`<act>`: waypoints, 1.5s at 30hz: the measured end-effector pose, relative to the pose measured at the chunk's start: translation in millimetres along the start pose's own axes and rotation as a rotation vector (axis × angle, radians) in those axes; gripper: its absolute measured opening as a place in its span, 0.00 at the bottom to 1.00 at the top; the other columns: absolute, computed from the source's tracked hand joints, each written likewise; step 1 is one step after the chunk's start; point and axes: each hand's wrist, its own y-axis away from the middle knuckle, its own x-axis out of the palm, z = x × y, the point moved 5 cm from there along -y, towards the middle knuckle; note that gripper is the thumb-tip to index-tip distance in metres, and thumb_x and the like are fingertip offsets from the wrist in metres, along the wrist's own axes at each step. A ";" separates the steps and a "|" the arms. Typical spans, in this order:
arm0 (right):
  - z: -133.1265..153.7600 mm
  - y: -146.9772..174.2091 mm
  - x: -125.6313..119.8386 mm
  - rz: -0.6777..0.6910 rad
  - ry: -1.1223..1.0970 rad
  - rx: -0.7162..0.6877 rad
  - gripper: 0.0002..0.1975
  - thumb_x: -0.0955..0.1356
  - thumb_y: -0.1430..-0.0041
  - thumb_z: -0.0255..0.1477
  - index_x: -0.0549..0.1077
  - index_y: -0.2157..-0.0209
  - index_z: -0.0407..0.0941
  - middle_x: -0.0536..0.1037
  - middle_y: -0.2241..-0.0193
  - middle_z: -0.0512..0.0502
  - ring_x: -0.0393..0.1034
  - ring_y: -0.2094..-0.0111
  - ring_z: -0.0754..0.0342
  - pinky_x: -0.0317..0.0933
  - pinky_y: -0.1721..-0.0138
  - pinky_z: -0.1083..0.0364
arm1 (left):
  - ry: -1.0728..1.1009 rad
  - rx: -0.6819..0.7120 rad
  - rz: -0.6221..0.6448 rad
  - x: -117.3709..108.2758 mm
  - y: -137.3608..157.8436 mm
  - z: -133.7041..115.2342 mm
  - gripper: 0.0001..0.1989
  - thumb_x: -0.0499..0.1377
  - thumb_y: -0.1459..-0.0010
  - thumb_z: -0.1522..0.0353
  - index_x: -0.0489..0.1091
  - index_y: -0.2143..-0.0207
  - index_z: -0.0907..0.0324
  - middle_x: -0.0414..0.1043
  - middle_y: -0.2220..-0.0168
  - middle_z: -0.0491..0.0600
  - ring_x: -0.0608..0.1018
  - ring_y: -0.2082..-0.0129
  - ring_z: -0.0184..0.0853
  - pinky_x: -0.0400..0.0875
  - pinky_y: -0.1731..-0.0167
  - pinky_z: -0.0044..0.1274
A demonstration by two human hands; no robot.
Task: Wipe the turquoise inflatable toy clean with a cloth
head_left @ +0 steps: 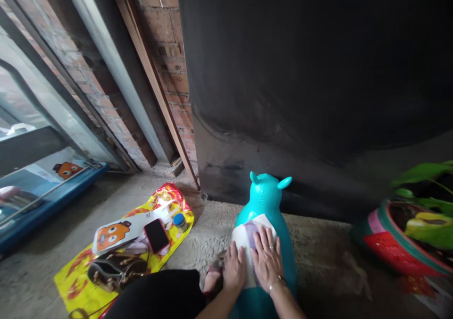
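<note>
A turquoise inflatable animal toy (266,192) with two small ears stands on the floor in front of me. Across its back lies a sheet of white paper with a pale purple band (249,230). My left hand (234,265) rests on the paper's left side, fingers stretched out and lying flat. Pressed flat on the right side is my right hand (266,257), its fingers slightly spread, with a ring and a bracelet on it. Neither hand grips anything; the palms hide part of the sheet.
Left of me, a yellow bag (76,262) on the floor bears a phone (156,236), a brown handbag (116,271), a blue-lidded jar (180,222) and a white item with an orange cartoon face (113,235). A potted plant (384,243) stands right. A black panel (311,73) rises ahead.
</note>
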 end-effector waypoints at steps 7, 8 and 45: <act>-17.0 111.2 34.3 -0.225 0.088 0.177 0.26 0.53 0.35 0.39 0.66 0.43 0.44 0.59 0.39 0.38 0.52 0.38 0.39 0.44 0.41 0.32 | -0.050 0.166 -0.163 12.6 55.4 11.3 0.29 0.44 0.38 0.61 0.50 0.36 0.59 0.45 0.32 0.52 0.49 0.33 0.40 0.49 0.36 0.37; -16.7 117.4 37.3 -0.226 0.088 0.214 0.26 0.53 0.35 0.40 0.67 0.43 0.45 0.60 0.39 0.38 0.53 0.38 0.38 0.46 0.42 0.30 | -0.065 0.189 -0.178 15.1 57.8 12.6 0.29 0.45 0.38 0.61 0.50 0.36 0.60 0.45 0.32 0.54 0.50 0.33 0.40 0.50 0.37 0.38; -9.6 162.1 111.4 -0.493 -0.389 0.858 0.46 0.45 0.40 0.55 0.48 0.37 0.30 0.61 0.44 0.20 0.56 0.41 0.32 0.60 0.49 0.36 | -0.434 0.692 0.172 -10.2 76.3 -35.2 0.32 0.49 0.39 0.53 0.42 0.36 0.44 0.33 0.31 0.50 0.41 0.32 0.51 0.47 0.41 0.55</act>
